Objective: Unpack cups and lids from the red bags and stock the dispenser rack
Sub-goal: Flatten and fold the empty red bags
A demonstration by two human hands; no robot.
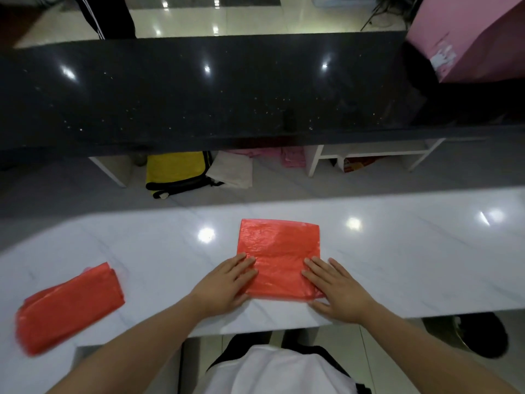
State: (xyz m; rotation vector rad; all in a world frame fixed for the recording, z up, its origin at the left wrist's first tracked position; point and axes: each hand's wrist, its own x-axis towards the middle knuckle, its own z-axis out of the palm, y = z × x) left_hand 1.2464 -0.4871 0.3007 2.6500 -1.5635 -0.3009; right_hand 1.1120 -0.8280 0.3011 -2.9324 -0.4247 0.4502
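My left hand [227, 282] and right hand [335, 291] lie flat, fingers straight, pressing the near corners of a folded, flattened red plastic bag [279, 251] close to the near edge of the glossy white marble table [412, 251]. A 2nd folded red plastic bag [68, 305] lies toward the table's near left corner. I see no cups, lids or dispenser rack here. Both bags look empty, so I judge the unpacking done; whether the rack is stocked, I cannot tell.
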